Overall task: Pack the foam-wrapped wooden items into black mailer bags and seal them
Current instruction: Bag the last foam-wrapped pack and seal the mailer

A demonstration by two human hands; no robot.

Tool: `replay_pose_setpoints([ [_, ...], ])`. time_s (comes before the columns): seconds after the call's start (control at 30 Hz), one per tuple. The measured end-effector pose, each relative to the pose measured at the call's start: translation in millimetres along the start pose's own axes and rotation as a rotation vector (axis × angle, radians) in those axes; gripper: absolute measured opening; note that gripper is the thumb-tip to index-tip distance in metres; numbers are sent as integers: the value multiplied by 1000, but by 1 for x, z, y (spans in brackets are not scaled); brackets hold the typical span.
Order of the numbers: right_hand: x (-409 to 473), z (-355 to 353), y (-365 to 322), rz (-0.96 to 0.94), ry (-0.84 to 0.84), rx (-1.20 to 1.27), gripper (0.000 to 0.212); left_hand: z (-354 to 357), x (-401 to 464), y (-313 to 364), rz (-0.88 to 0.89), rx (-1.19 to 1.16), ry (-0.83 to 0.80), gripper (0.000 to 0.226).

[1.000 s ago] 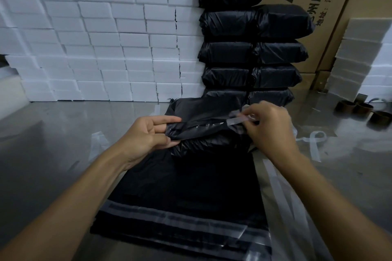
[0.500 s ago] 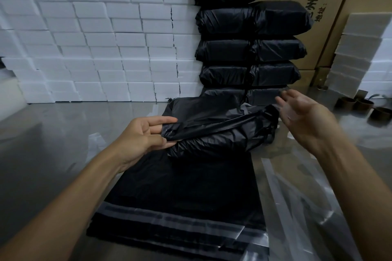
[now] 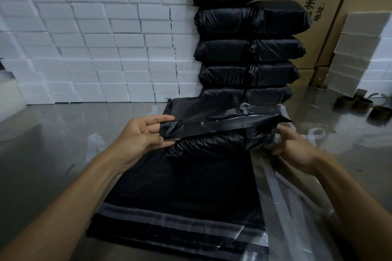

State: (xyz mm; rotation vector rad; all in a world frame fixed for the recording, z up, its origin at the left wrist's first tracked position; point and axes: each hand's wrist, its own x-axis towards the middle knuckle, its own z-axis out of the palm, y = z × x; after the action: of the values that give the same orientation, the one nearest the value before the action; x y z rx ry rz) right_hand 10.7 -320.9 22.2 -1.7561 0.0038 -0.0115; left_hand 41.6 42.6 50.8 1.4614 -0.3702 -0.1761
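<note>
cardboard box (image 3: pixel 318 6) behind the black stack: big letters "AH", cut off; Chinese print "州唐泽", "地址: 河北河", partly cropped.

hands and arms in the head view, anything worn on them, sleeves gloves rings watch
Both forearms are bare right up to the bottom edge of the frame, so no sleeves show. The left hand and right hand wear no gloves. No watch, band or ring is visible, though the right hand is somewhat motion-blurred.
</note>
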Motion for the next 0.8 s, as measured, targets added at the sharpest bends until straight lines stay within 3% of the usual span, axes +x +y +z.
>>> replay_pose_setpoints([
  [0.13, -5, 4, 1, -24, -200, 184, 39, 1, 2, -2, 44, 65, 35, 54],
  [0.33, 2, 29, -3, -180, 49, 273, 30, -10, 6, -12, 142, 318, 95, 78],
  [0.5, 4, 38, -9, -261, 101, 290, 39, -4, 6, -34, 48, 155, 91, 81],
  [0.53, 5, 40, -9, -272, 106, 292, 39, -1, 8, -39, 60, 114, 132, 73],
  [0.63, 7, 44, -10, -287, 143, 289, 31, 6, 12, -45, 184, 208, 280, 20],
  [0.8, 13, 43, -8, -317, 68, 153, 2, 11, 13, -37, 334, 361, 348, 17],
])
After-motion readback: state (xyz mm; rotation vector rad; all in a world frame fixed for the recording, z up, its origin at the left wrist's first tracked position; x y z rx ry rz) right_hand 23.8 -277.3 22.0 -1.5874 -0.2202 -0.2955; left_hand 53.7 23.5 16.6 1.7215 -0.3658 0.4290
